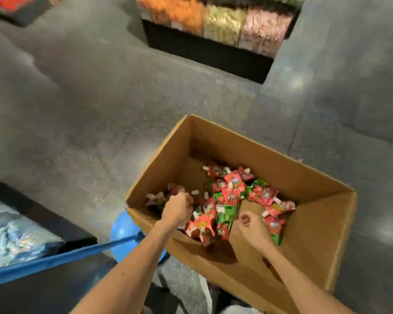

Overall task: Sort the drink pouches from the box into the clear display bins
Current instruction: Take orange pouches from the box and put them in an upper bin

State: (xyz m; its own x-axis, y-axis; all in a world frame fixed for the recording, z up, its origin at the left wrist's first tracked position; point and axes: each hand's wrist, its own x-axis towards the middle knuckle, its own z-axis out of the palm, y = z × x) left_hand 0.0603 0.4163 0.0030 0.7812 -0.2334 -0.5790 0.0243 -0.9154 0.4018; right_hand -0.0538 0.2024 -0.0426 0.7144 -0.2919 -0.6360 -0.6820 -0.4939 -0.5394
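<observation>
Cardboard box (pixel 304 234) holds red-green drink pouches (pixel 229 200) heaped mid-floor; left hand (pixel 177 210) fisted in them, grip contents unclear, right hand (pixel 252 227) loosely curled, seemingly empty; risk: slick pouches slipping on the carry to the display bins (pixel 222 26) beyond the box.

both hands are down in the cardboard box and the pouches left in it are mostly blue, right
Not quite. The head view shows both hands, left and right, in the cardboard box, but the pouches are mostly red and green, not blue.
</observation>
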